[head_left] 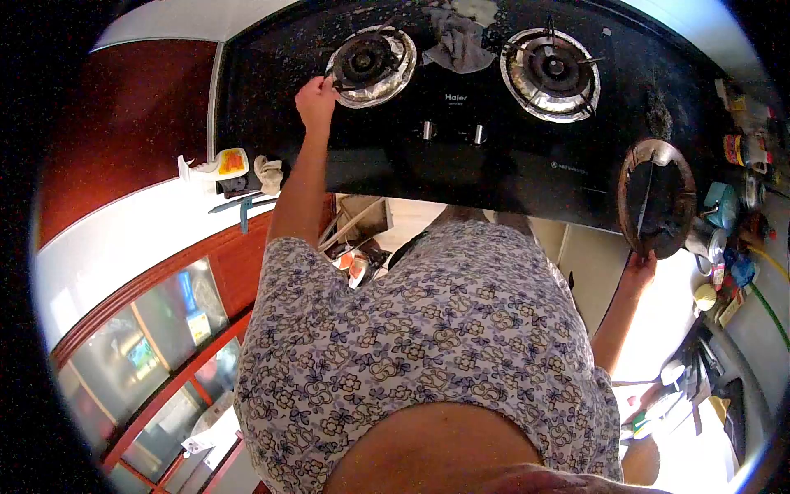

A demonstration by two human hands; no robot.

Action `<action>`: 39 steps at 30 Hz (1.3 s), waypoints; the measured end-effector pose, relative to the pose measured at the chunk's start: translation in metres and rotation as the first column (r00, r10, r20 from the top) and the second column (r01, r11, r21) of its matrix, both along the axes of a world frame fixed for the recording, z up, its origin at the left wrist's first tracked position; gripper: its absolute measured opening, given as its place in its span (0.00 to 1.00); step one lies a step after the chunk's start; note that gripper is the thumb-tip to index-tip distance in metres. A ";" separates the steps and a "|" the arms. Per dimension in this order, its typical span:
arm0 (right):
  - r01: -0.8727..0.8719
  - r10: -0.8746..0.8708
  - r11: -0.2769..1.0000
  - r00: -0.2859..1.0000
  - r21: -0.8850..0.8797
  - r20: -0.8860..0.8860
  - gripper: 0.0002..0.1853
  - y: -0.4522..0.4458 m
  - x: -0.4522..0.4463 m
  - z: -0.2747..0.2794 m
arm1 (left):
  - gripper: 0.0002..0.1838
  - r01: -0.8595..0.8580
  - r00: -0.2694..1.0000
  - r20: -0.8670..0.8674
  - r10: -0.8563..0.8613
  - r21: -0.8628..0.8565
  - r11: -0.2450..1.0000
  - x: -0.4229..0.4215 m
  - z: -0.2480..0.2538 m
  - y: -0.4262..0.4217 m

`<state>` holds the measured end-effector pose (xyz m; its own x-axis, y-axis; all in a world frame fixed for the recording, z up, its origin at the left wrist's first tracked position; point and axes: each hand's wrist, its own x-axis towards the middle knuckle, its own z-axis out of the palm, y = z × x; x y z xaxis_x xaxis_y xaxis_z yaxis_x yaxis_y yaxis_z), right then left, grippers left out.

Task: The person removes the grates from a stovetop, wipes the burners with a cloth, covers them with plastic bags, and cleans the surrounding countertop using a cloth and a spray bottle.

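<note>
One low edge-hold by our right hand (640,269) perhaps risked tilting the round brown metal ring (625,196); our left hand (316,100) pinched the round silver-and-black metal burner (370,66)

1 dark round metal piece (656,154), tilted, right; silvery burner (369,64) left.

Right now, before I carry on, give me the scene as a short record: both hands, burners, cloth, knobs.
left hand: at the outer edge of the left burner; grip unclear
right hand: holding a dark-rimmed round piece by its near edge
right burner: neither hand on it
cloth: grey, crumpled, between the burners
knobs: two, untouched
</note>
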<state>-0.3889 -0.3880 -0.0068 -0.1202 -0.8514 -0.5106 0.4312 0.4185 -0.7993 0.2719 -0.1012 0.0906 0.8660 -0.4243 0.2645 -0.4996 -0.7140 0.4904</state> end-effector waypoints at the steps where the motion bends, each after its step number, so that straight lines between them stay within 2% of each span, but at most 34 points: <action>1: 0.007 -0.007 1.000 1.000 -0.004 0.000 0.09 0.002 0.001 0.001 | 0.11 -0.015 1.000 0.003 0.015 0.010 1.000 0.002 0.004 -0.002; 2: 0.014 -0.014 1.000 1.000 -0.006 -0.001 0.09 0.005 0.003 0.002 | 0.10 -0.056 0.994 -0.097 0.043 -0.138 0.989 0.009 -0.001 -0.001; 5: 0.034 -0.034 0.999 0.999 -0.004 0.000 0.10 0.008 0.001 -0.001 | 0.10 -0.142 0.974 -0.211 0.083 -0.283 0.949 0.021 0.005 -0.005; 6: 0.043 -0.043 0.999 0.999 -0.004 0.002 0.11 0.010 -0.001 -0.003 | 0.10 -0.154 0.976 -0.198 0.094 -0.310 0.938 0.024 0.009 -0.008; 9: -0.012 0.013 0.999 1.000 -0.040 0.010 0.12 0.018 0.006 0.009 | 0.11 -0.179 0.958 -0.281 0.062 -0.415 0.892 0.023 0.028 -0.016; 10: -0.009 0.009 0.999 1.000 -0.047 0.001 0.12 0.022 0.011 0.015 | 0.11 -0.138 0.961 -0.275 0.002 -0.478 0.868 0.028 0.030 -0.016; 14: -0.022 0.022 0.998 1.000 -0.064 0.003 0.13 0.031 0.017 0.026 | 0.12 -0.169 0.954 -0.298 0.024 -0.474 0.864 0.039 0.046 -0.020; 17: 0.025 -0.026 0.999 0.998 -0.030 -0.052 0.14 0.037 0.019 0.029 | 0.11 -0.132 0.954 -0.294 -0.067 -0.608 0.783 0.063 0.045 -0.014; 18: 0.057 -0.058 0.998 0.995 -0.014 -0.082 0.14 0.039 0.020 0.030 | 0.10 0.112 0.985 -0.052 -0.163 -0.523 0.845 0.087 0.030 -0.004; 19: 0.052 -0.054 0.998 0.996 -0.020 -0.074 0.15 0.042 0.023 0.034 | 0.10 0.323 0.944 0.196 -0.264 -0.400 0.858 0.094 0.031 -0.002; 23: 0.019 -0.020 0.999 0.999 -0.047 -0.031 0.18 0.043 0.026 0.033 | 0.09 0.243 0.969 0.143 -0.202 -0.407 0.880 0.096 0.049 -0.002; 25: 0.009 -0.012 0.998 0.999 -0.055 -0.051 0.19 0.046 0.025 0.034 | 0.09 0.150 0.984 -0.005 -0.179 -0.521 0.840 0.080 0.065 -0.006; 26: 0.003 -0.007 0.999 0.997 -0.055 -0.078 0.20 0.048 0.028 0.039 | 0.05 0.096 0.978 -0.106 -0.180 -0.537 0.838 0.091 0.059 0.002; 27: -0.005 0.000 0.999 0.994 -0.052 -0.105 0.20 0.049 0.029 0.042 | 0.05 -0.011 0.966 -0.206 -0.155 -0.634 0.773 0.100 0.058 0.006; 29: 0.011 -0.017 0.998 0.993 -0.057 -0.120 0.20 0.049 0.026 0.037 | 0.10 -0.246 0.903 -0.405 -0.142 -0.758 0.604 0.119 0.054 0.012; 30: 0.016 -0.021 0.999 0.992 -0.047 -0.121 0.20 0.050 0.028 0.040 | 0.10 -0.309 0.853 -0.499 -0.152 -0.717 0.625 0.136 0.049 0.019; 34: 0.046 -0.052 0.998 0.982 -0.036 -0.180 0.18 0.052 0.027 0.046 | 0.10 -0.347 0.810 -0.546 -0.211 -0.738 0.578 0.158 0.035 0.031; 35: 0.060 -0.066 0.997 0.982 -0.038 -0.179 0.18 0.051 0.022 0.044 | 0.11 -0.054 0.963 -0.254 -0.088 -0.502 0.863 0.139 0.051 0.023; 36: 0.013 -0.022 0.998 0.988 -0.060 -0.155 0.16 0.046 0.008 0.027 | 0.11 0.130 0.988 0.094 -0.122 -0.086 0.988 0.115 0.071 0.020; 37: -0.013 0.000 0.996 0.989 -0.090 -0.147 0.14 0.044 -0.010 0.002 | 0.12 0.165 0.873 0.379 -0.308 0.365 0.916 0.085 0.091 0.010; 38: 0.005 -0.006 0.999 1.000 -0.042 -0.024 0.14 0.047 -0.025 -0.035 | 0.14 0.108 0.895 0.369 -0.250 0.366 0.925 0.058 0.104 0.000; 39: 0.049 -0.048 0.999 0.995 -0.015 0.083 0.13 0.041 -0.055 -0.056 | 0.15 0.038 0.882 0.373 -0.289 0.554 0.832 0.059 0.104 -0.003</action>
